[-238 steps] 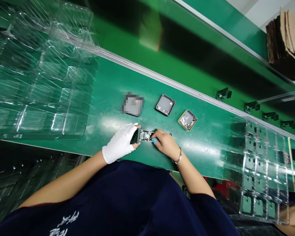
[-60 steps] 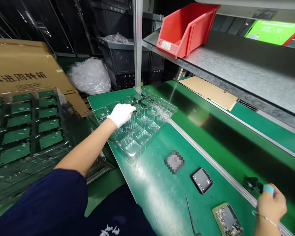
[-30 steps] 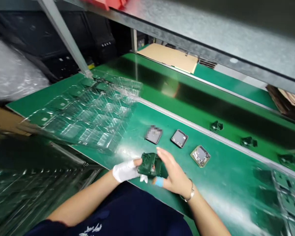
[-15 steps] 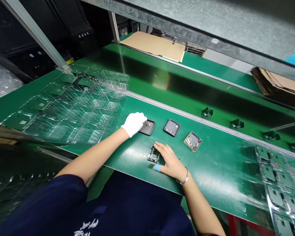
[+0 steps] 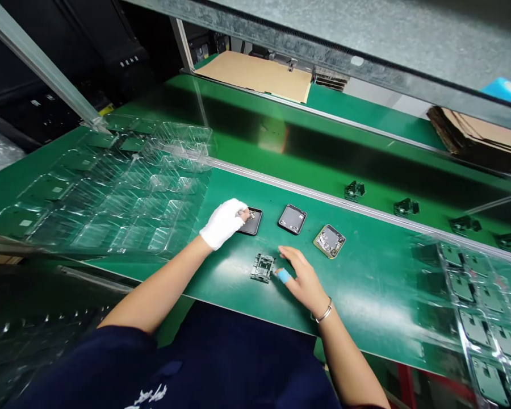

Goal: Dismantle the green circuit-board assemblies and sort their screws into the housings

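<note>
My left hand (image 5: 226, 221), in a white glove with bare fingertips, reaches into a dark square tray (image 5: 254, 222) of small metal parts; its fingertips are pinched together, and what they hold is too small to name. Flat on the green bench lies a metal-and-green assembly (image 5: 263, 268). Just right of it is my right hand (image 5: 302, 279), fingers apart and holding nothing, with blue tape on the thumb. A second dark tray (image 5: 292, 219) and a third, lighter-edged tray (image 5: 330, 241), both with small parts, sit beyond the hands.
Clear plastic blister trays (image 5: 123, 193) cover the left side. More blister trays (image 5: 472, 301) with green plates are at the right. Behind a metal rail (image 5: 281, 183) stand several small assemblies (image 5: 406, 207). A metal shelf (image 5: 392, 45) overhangs the back.
My right hand has let go of the assembly and moved off it to the right. My left hand remains at the dark tray, its fingertips now more visible. The view has shifted slightly.
</note>
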`<state>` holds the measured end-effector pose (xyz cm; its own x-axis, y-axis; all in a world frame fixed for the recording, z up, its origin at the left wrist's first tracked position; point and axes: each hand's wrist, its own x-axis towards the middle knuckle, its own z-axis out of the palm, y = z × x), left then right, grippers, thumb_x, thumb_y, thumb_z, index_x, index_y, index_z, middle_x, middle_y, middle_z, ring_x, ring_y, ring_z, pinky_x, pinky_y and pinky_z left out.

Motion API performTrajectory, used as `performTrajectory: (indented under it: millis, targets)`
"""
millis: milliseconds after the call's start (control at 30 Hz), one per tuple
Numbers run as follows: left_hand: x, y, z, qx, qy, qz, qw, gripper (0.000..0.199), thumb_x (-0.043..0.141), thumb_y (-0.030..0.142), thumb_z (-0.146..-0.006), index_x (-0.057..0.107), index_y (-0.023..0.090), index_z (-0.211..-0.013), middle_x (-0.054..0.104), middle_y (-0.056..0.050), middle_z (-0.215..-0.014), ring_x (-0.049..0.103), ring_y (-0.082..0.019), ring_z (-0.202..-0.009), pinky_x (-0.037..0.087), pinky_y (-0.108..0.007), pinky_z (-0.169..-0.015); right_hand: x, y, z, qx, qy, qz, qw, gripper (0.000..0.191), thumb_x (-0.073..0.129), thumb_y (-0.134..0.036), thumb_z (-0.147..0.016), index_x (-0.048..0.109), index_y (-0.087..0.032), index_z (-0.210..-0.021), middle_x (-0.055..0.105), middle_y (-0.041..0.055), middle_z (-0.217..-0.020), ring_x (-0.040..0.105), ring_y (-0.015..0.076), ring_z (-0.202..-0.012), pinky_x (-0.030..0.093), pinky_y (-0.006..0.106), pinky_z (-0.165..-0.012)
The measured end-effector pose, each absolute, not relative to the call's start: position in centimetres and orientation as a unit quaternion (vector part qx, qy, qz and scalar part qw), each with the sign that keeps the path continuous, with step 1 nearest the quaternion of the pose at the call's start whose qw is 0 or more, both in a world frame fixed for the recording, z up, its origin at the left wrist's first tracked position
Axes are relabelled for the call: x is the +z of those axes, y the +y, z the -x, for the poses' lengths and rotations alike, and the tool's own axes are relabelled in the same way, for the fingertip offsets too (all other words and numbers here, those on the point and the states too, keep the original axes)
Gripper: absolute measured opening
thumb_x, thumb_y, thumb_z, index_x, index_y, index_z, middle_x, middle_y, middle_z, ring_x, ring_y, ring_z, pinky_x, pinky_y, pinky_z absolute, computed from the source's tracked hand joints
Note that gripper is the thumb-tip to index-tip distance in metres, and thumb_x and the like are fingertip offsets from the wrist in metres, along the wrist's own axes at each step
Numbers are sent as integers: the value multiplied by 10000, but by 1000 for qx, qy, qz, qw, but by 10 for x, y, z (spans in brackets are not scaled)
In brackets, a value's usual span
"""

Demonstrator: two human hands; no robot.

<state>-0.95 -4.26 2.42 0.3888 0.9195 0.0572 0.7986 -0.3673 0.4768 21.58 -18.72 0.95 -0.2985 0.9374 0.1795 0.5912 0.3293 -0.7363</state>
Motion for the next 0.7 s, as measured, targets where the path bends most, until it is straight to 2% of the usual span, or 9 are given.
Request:
performTrajectory:
  millis: [100, 200, 300, 433, 567, 700]
  targets:
    - [32, -86, 3, 296, 461, -716, 431, 238, 494, 394, -845, 572, 176, -793, 608, -9, -750, 569, -147, -677, 479, -261, -628, 19, -187, -201, 284, -730, 499, 370, 401, 465, -259, -931, 478, -276, -1332, 599, 93, -1189, 618, 199, -1022, 508, 399, -936]
    - [34, -125, -8, 319, 442, -629, 554, 232, 565, 414, -800, 531, 191, -745, 581, 13, -668, 541, -129, -593, 459, -248, -552, 26, -184, -181, 293, -710, 489, 415, 309, 471, -276, -934, 572, -273, -1226, 646, 71, -1064, 620, 192, -964, 516, 370, -885]
    - [33, -145, -12, 318, 460, -580, 593, 222, 584, 408, -787, 546, 194, -742, 586, 13, -633, 525, -122, -535, 444, -246, -500, 25, -180, -168, 324, -666, 503, 446, 217, 478, -329, -936, 653, -263, -1047, 661, 54, -944, 619, 184, -874, 522, 353, -802]
    - [33, -153, -10, 314, 458, -555, 619, 197, 609, 376, -760, 582, 185, -722, 637, -12, -672, 537, -122, -529, 464, -254, -502, 18, -180, -170, 430, -597, 475, 482, 244, 544, -444, -895, 660, -230, -873, 641, 44, -854, 609, 170, -795, 512, 332, -736]
    - [31, -160, -12, 302, 417, -531, 674, 229, 631, 403, -743, 545, 197, -792, 603, 16, -625, 516, -112, -495, 430, -233, -455, 19, -183, -178, 550, -535, 432, 474, 326, 647, -541, -792, 603, -219, -814, 608, 13, -783, 571, 140, -696, 494, 296, -658]
    - [31, -165, -12, 262, 378, -557, 692, 255, 635, 430, -747, 541, 208, -831, 589, 18, -625, 529, -129, -529, 417, -240, -464, 24, -189, -180, 617, -489, 422, 450, 370, 734, -516, -713, 539, -216, -806, 552, -25, -730, 518, 107, -634, 463, 252, -608]
